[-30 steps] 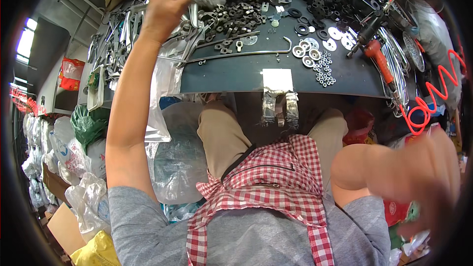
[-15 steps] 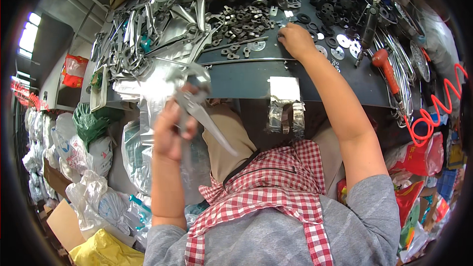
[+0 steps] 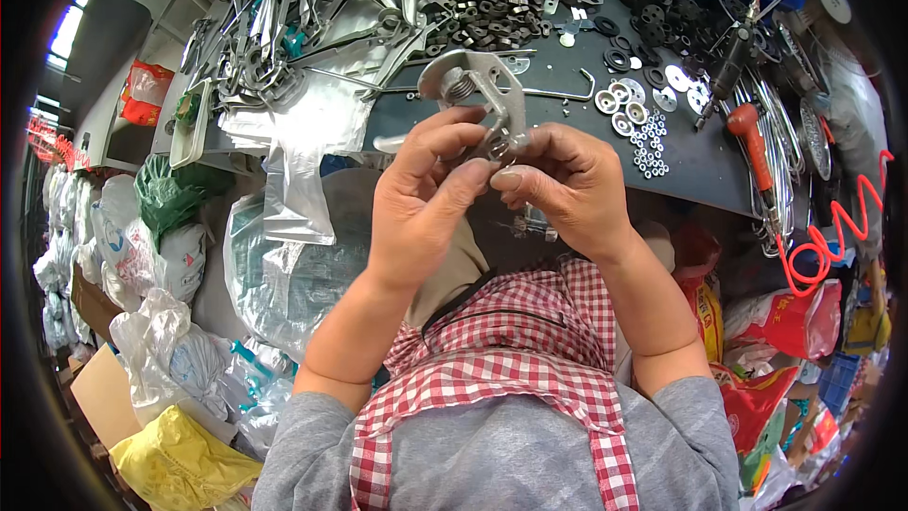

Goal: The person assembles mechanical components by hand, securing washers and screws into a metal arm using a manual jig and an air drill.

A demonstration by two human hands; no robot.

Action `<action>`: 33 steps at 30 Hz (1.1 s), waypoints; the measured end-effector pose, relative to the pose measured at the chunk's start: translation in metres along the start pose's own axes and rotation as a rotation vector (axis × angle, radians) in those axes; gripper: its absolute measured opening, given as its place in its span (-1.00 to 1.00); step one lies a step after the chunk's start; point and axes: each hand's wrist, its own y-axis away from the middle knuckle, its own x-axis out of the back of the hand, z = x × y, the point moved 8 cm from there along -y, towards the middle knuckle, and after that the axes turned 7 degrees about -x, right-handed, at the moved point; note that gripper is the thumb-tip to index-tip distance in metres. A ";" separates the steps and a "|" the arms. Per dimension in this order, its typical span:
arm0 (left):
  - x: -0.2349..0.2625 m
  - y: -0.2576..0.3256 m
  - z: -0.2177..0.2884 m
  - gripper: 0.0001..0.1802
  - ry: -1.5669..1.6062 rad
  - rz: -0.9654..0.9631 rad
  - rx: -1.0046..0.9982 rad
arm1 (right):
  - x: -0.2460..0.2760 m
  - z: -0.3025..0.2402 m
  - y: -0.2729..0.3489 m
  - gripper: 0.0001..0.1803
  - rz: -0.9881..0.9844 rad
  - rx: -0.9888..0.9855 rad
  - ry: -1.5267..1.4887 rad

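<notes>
Both hands meet in front of the bench's front edge around a grey cast-metal handle piece point(image 3: 506, 99) with cut-out openings, a round plate and a coil spring on its left side. My left hand point(image 3: 426, 185) is closed on it from below and left, thumb and fingers gripping its lower end. My right hand point(image 3: 572, 185) is closed too, thumb and forefinger pinching at the same lower end from the right. Whether a small part sits between the fingertips I cannot make out. A pale, long lever end point(image 3: 390, 144) sticks out to the left behind my left hand.
Behind lie heaped metal handles point(image 3: 274, 33), small dark brackets point(image 3: 487, 17), black rings point(image 3: 617, 60), silver discs point(image 3: 677, 78) and small nuts point(image 3: 650, 145). A hooked rod point(image 3: 558, 95) crosses the bench. On the right are a red-handled tool point(image 3: 749, 137) and a coiled red hose point(image 3: 809, 260).
My right hand has left the parts on the bench and come back to my left. My left hand has moved right and up with the handle piece, now held in both hands.
</notes>
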 end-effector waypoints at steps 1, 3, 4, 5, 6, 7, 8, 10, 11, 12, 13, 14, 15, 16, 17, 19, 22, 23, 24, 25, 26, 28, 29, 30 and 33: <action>0.000 0.000 0.003 -0.73 -0.097 0.027 -0.097 | 0.002 -0.007 0.001 -0.77 0.041 0.098 0.088; -0.002 -0.001 0.006 -0.75 -0.183 0.020 -0.115 | 0.006 -0.013 0.003 -0.77 0.082 0.196 0.177; -0.002 -0.001 0.008 -0.76 -0.271 0.015 -0.134 | 0.009 -0.009 0.002 -0.75 0.071 0.155 0.124; -0.004 -0.002 0.013 -0.76 -0.365 0.030 -0.176 | 0.011 -0.005 0.001 -0.73 0.062 0.115 0.072; -0.004 -0.002 0.012 -0.76 -0.362 0.026 -0.178 | 0.013 -0.006 -0.001 -0.73 0.066 0.117 0.073; -0.003 0.000 0.012 -0.75 -0.396 0.005 -0.194 | 0.010 -0.011 -0.001 -0.73 0.039 0.176 0.195; -0.003 0.000 0.011 -0.74 -0.427 -0.020 -0.211 | 0.008 -0.016 -0.001 -0.72 0.015 0.234 0.319; 0.003 0.002 0.010 -0.76 -0.476 -0.040 -0.227 | 0.002 -0.014 -0.002 -0.77 -0.135 0.202 0.371; 0.015 0.007 0.004 -0.76 -0.469 -0.013 -0.163 | 0.007 -0.013 -0.008 -0.78 -0.177 0.215 0.393; 0.021 0.012 -0.002 -0.76 -0.454 0.008 -0.097 | 0.017 -0.013 -0.017 -0.78 -0.211 0.224 0.421; 0.026 0.017 -0.012 -0.74 -0.142 0.114 0.108 | 0.052 0.002 -0.040 -0.80 -0.080 0.120 0.362; 0.031 0.019 -0.015 -0.74 -0.095 0.132 0.176 | 0.090 0.000 -0.061 -0.78 0.136 0.216 0.702; 0.032 0.021 -0.019 -0.74 -0.023 0.134 0.243 | 0.124 0.003 -0.076 -0.70 0.281 0.381 1.139; 0.032 0.023 -0.024 -0.74 0.046 0.140 0.308 | 0.150 0.021 -0.094 -0.60 0.302 0.356 1.379; 0.033 0.026 -0.028 -0.73 0.095 0.140 0.349 | 0.161 0.031 -0.109 -0.53 0.237 0.371 1.446; 0.031 0.034 -0.038 -0.73 0.185 0.134 0.427 | 0.176 0.049 -0.136 -0.53 0.189 0.385 1.541; 0.032 0.040 -0.044 -0.74 0.120 0.165 0.498 | 0.169 0.053 -0.160 -0.56 0.074 0.338 1.636; 0.033 0.040 -0.045 -0.74 0.118 0.172 0.495 | 0.165 0.057 -0.169 -0.59 -0.028 0.238 1.698; 0.035 0.043 -0.048 -0.74 0.109 0.178 0.522 | 0.159 0.060 -0.173 -0.62 -0.133 0.132 1.755; 0.035 0.045 -0.050 -0.75 0.100 0.183 0.550 | 0.153 0.055 -0.176 -0.70 -0.184 0.113 1.828; 0.036 0.046 -0.049 -0.75 0.098 0.186 0.552 | 0.150 0.049 -0.176 -0.70 -0.188 0.114 1.826; 0.035 0.045 -0.049 -0.74 0.188 0.189 0.568 | 0.148 0.046 -0.177 -0.75 -0.219 0.043 1.796; 0.034 0.044 -0.049 -0.74 0.189 0.188 0.581 | 0.150 0.042 -0.176 -0.75 -0.201 0.062 1.725; 0.034 0.043 -0.049 -0.74 0.189 0.188 0.581 | 0.150 0.041 -0.177 -0.75 -0.201 0.063 1.725; 0.029 0.042 -0.049 -0.75 0.260 0.153 0.598 | 0.158 0.046 -0.179 -0.75 -0.181 0.153 1.970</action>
